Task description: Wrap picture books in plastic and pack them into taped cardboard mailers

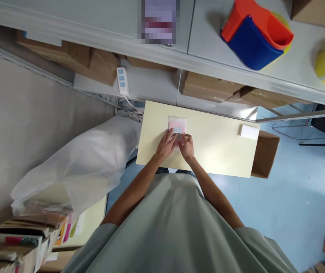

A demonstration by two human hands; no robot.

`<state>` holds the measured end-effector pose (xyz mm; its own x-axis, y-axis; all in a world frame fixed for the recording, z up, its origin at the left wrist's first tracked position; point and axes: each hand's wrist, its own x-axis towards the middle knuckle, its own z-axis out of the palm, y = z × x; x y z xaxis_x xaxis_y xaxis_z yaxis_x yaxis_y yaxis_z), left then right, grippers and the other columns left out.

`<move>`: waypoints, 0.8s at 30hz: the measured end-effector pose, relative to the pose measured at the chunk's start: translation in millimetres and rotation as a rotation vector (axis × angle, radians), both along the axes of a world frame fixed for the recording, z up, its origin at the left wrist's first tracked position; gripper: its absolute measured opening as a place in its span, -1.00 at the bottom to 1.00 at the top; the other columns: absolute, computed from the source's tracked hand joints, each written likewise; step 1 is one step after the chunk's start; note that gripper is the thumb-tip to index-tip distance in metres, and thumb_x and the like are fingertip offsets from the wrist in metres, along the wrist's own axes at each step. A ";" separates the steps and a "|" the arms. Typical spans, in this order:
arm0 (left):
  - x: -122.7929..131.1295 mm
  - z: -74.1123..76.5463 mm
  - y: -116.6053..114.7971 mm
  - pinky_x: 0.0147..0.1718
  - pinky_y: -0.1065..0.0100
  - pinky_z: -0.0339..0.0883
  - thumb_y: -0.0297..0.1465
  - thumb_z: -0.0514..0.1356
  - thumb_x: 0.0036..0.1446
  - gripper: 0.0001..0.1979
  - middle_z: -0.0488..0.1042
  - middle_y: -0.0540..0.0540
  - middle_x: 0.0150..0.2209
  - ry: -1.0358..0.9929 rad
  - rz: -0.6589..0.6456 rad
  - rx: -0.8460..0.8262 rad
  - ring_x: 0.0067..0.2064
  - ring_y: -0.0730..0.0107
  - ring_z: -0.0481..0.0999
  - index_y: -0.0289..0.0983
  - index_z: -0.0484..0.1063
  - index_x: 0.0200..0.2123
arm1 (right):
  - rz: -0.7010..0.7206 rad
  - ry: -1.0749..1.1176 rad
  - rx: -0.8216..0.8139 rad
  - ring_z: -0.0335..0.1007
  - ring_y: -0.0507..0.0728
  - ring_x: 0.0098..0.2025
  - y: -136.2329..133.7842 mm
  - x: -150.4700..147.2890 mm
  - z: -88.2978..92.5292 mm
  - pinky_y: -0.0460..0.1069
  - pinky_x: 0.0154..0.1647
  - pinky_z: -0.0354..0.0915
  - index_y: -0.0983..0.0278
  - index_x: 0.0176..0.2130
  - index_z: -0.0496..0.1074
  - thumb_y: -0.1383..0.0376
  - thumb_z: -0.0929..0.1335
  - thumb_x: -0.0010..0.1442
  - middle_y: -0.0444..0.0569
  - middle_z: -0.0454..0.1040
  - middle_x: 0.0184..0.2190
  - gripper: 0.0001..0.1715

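A flat pink-and-white packet (177, 122) with small print lies on the pale yellow table (219, 146) in front of me. My left hand (166, 145) rests on its left side, fingers stretched out and lying flat. On the right side, my right hand (186, 147) has its fingers bent, with the thumb and fingertips closed at the packet's edge. The lower part of the packet is partly hidden by both hands. Whether it is a bag or a booklet I cannot tell.
A white box (249, 132) sits at the table's right end, near an open cardboard box (265, 155). Behind are a power strip (122, 81) and a shelf with a red-and-blue holder (257, 38). Left stand a large plastic bag (85, 159) and stacked books (11, 242).
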<state>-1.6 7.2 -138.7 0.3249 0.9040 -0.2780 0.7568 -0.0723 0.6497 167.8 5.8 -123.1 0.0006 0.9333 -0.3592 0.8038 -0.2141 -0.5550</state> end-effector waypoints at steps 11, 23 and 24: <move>-120.7 -28.0 60.5 0.65 -0.25 0.02 -0.48 0.14 0.37 -0.34 0.03 -0.38 0.69 0.055 -0.017 0.078 0.72 -0.19 -0.07 -0.37 0.34 0.51 | 0.028 0.009 -0.032 0.45 0.37 0.34 64.5 -120.4 -16.7 0.21 0.21 0.57 0.15 0.38 0.45 0.45 0.33 0.37 0.21 0.40 0.36 -0.34; -87.2 6.2 37.4 0.63 -0.24 0.07 -0.53 0.13 0.34 -0.31 0.12 -0.37 0.66 0.122 0.013 0.113 0.70 -0.20 0.03 -0.36 0.35 0.52 | 0.063 0.137 0.082 0.58 0.37 0.24 42.4 -90.5 -1.6 0.29 0.37 0.53 0.25 0.35 0.54 0.35 0.42 0.43 0.26 0.47 0.28 -0.46; -81.2 15.0 29.4 0.63 -0.22 0.08 -0.52 0.12 0.36 -0.33 0.14 -0.35 0.65 0.115 0.021 0.125 0.70 -0.17 0.04 -0.35 0.36 0.51 | 0.063 0.160 0.094 0.60 0.36 0.22 37.3 -83.2 2.1 0.29 0.35 0.56 0.26 0.34 0.55 0.34 0.42 0.43 0.27 0.47 0.28 -0.46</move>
<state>-82.8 36.5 -123.7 0.2783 0.9400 -0.1976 0.8280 -0.1305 0.5453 84.6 43.0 -121.0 -0.1092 0.9590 -0.2616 0.7136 -0.1076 -0.6922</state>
